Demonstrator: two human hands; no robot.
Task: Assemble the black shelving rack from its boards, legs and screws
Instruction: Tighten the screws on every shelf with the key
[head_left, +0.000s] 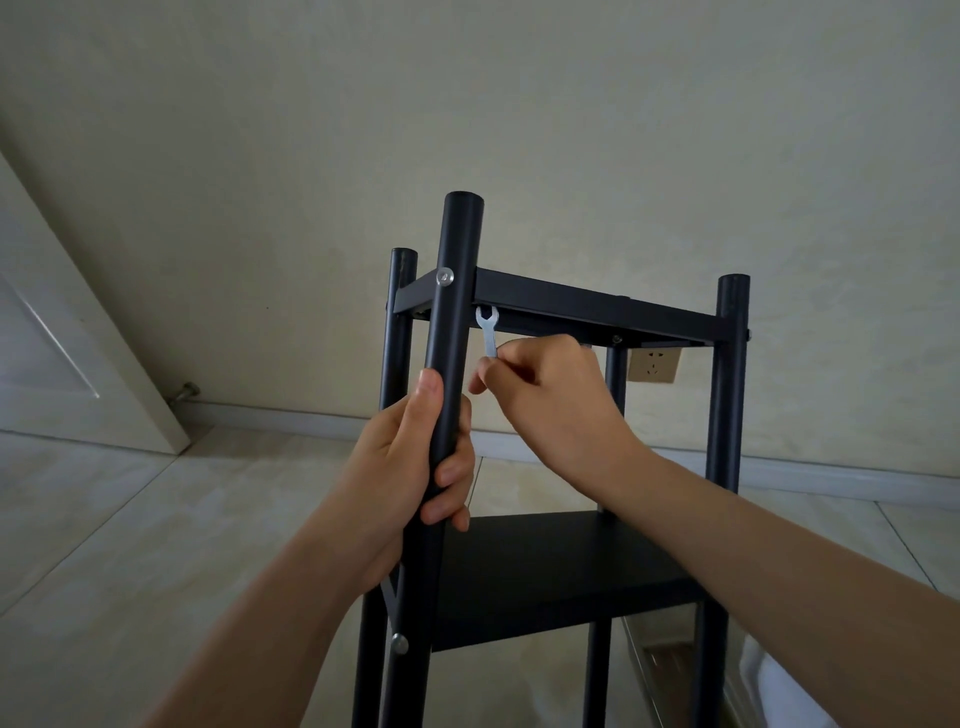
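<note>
**Tightening the top board's near-left corner**

The rack stands on the floor, two boards in place. The left hand has its grip clamped round the near-left leg, steadying it. The right hand pinches a small wrench, its open end just under the top board beside the screw. The next move likely calls for seating the wrench on a nut hidden under the board. A wall socket and door lie beyond, clear of the work.

Both forearms are bare to the frame edge, hands ungloved, ringless.
</note>
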